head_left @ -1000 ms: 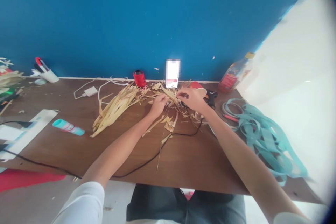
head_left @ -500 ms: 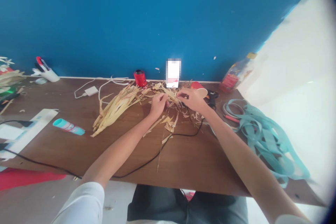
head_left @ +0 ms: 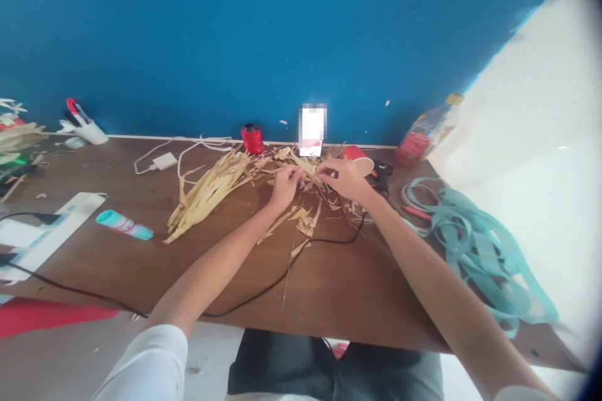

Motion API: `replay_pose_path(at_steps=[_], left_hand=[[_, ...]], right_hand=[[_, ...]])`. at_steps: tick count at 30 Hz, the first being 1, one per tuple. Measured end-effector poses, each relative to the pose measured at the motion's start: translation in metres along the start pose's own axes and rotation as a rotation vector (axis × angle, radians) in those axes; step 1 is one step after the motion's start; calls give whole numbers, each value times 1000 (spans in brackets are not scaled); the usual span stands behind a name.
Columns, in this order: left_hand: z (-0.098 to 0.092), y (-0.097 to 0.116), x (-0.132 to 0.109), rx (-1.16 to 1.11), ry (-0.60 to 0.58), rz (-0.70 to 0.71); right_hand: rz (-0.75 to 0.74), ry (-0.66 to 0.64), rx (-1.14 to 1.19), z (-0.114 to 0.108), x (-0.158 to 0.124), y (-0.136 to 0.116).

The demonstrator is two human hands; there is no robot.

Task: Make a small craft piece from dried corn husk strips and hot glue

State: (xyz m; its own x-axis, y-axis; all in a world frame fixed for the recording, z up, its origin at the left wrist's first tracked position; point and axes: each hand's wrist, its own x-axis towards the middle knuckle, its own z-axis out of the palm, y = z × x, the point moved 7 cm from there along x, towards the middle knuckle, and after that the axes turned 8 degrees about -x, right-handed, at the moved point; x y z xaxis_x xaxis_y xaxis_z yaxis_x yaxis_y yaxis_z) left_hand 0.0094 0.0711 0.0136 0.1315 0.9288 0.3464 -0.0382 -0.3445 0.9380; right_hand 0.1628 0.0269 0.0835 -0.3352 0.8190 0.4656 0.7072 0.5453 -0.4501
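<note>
Dried husk (head_left: 308, 168) is found in loose strips and scraps at the far middle of the table (head_left: 357, 288), in front of the phone (head_left: 312, 131) and between the two hands. The left hand (head_left: 285, 188) is curled, with thumb and fingers brought nearly together; whether anything is pinched there cannot be told. The right hand (head_left: 347, 178) is arched from the right, with thumb and fingertips drawn close at the husk; a firm hold cannot be confirmed at this size. A longer husk bundle (head_left: 207, 200) is laid to the left, well apart from the right hand. A red cup (head_left: 356, 153) is seen on its side, just beyond the right hand. The husk is judged very light, dry and fairly stiff, liable to split lengthwise if twisted. Hold is best taken lightly by the fingertips, across the broader part, with thin edges avoided.
</note>
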Motion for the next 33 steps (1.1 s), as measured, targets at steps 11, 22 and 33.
replay_pose_path(at_steps=[11,22,33], left_hand=[[-4,12,-6,120,50,-7],[0,4,-4,-81,-8,5],[0,2,-8,-80,34,-81]], right_hand=[[7,-10,5,1,0,1],[6,-8,20,1,0,0],[10,-20,9,1,-1,-1]])
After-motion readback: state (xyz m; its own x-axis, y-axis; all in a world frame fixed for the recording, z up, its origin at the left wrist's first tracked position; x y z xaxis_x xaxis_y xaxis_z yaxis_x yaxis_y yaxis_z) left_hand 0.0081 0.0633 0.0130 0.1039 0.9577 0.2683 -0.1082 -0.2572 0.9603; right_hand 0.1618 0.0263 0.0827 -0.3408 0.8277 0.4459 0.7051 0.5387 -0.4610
